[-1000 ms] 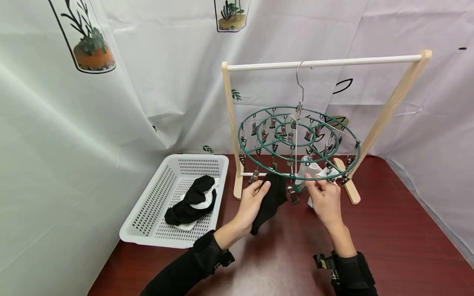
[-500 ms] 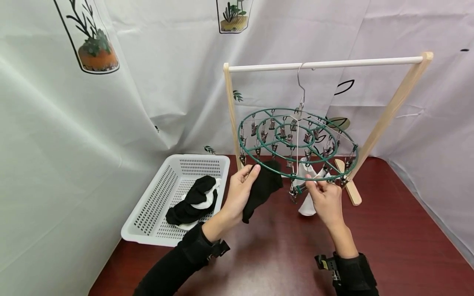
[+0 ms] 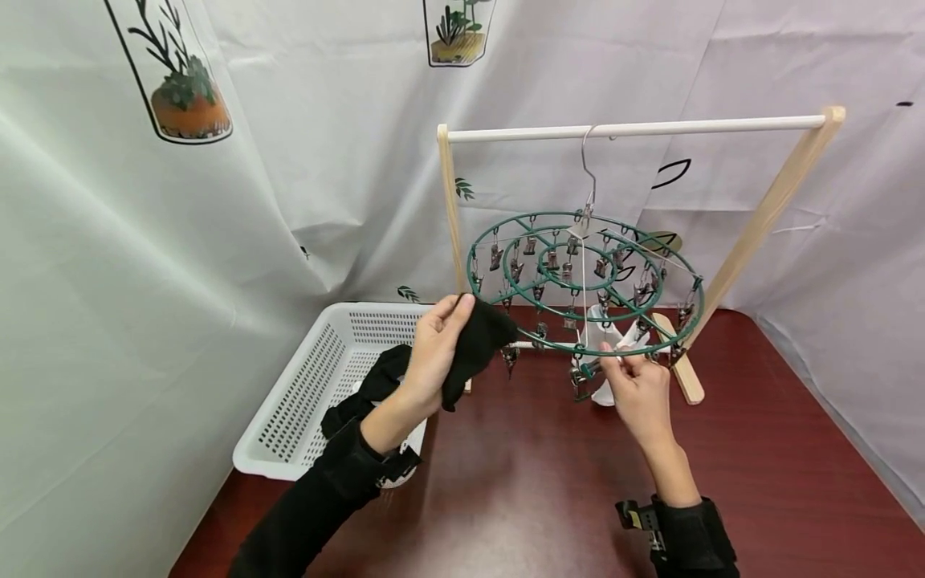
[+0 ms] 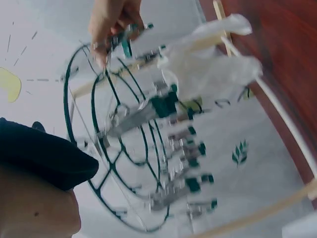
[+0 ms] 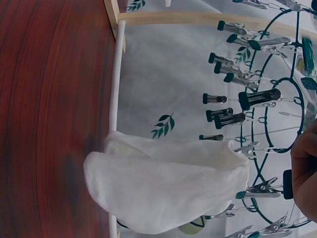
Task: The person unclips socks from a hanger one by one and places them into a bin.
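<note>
My left hand (image 3: 428, 353) pinches a black sock (image 3: 473, 347) between thumb and fingers, left of the round green clip hanger (image 3: 547, 342). In the left wrist view the sock (image 4: 44, 153) lies dark along the left edge. At the hanger's front rim, my right hand (image 3: 641, 395) pinches a metal clip with green tips (image 3: 591, 369). A white sock (image 5: 163, 183) hangs from the hanger near that hand, partly hidden behind it in the head view. Several other clips (image 5: 233, 119) dangle from the rings.
The hanger hooks over the white bar (image 3: 650, 128) of a wooden stand (image 3: 766, 213). To the left, a white perforated basket (image 3: 282, 437) holds black and white cloth pieces, partly behind my left arm. Red-brown table (image 3: 535, 498) beneath; pale curtain (image 3: 325, 144) behind.
My left hand has carried the black sock left and up, away from the hanger's front clips toward the basket side. My right hand stays at the rim while the hanger and white sock sway slightly.
</note>
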A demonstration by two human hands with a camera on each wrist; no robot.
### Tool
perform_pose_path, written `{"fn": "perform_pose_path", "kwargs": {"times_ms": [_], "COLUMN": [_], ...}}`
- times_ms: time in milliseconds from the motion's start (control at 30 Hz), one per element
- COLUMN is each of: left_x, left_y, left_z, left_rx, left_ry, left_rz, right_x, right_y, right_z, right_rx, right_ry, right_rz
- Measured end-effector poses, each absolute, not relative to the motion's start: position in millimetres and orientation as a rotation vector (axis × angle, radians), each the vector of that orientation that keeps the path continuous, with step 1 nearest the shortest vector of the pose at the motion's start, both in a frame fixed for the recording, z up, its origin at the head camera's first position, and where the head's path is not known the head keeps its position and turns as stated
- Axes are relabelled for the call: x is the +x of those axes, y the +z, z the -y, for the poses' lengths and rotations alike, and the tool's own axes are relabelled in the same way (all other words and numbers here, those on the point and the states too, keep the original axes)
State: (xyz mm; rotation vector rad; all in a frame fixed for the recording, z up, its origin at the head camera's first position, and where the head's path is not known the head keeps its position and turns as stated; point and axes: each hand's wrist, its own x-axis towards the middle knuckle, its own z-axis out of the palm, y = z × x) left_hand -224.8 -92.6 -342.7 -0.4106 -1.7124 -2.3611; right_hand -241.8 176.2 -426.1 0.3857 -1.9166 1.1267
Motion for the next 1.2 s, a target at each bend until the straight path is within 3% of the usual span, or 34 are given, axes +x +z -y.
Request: {"fn": "perform_pose_path", "kwargs": {"times_ms": [300,633,1200], "left_x": [-268,-320,-327], "left_y": [-352,-408,-464], "left_z": [155,230,249], "left_rx": [-0.25,0.024,0.097], "left_ry": [-1.978,-1.31,-0.728], "left_rz": [1.775,2.537,3.019], "right_x": [-241,-241,-241], "right_y": [-425,-425,-424], "right_z": [-176,-175,-171], "right_rx": [0.371,0.383,0.392], "right_ry": [1.126,1.13,1.12], "right_rz": [1.967,1.97,1.972]}}
